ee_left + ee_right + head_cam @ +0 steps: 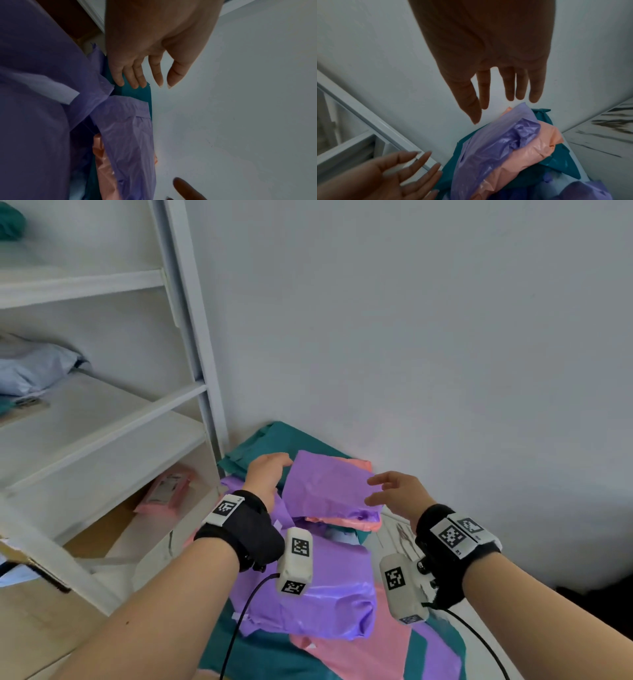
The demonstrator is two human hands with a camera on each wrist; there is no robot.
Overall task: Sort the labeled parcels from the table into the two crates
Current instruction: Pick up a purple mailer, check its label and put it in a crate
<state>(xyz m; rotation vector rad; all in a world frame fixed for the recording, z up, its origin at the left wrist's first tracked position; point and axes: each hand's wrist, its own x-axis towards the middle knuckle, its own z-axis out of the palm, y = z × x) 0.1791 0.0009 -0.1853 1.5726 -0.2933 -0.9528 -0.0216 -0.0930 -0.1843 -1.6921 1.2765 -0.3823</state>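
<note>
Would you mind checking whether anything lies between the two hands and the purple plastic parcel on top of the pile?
Nothing visible does. The purple plastic parcel lies on top of the pile, over a pink plastic parcel, uncovered. The left hand is at its left edge and the right hand at its right edge, both with fingers extended and holding nothing.

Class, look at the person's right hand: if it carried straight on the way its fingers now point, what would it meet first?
Most likely the purple parcel on top of the pile. The right hand is open, its fingers pointing left at the parcel's near edge, seemingly just short of touching; depth is unclear, so contact cannot be ruled out.
</note>
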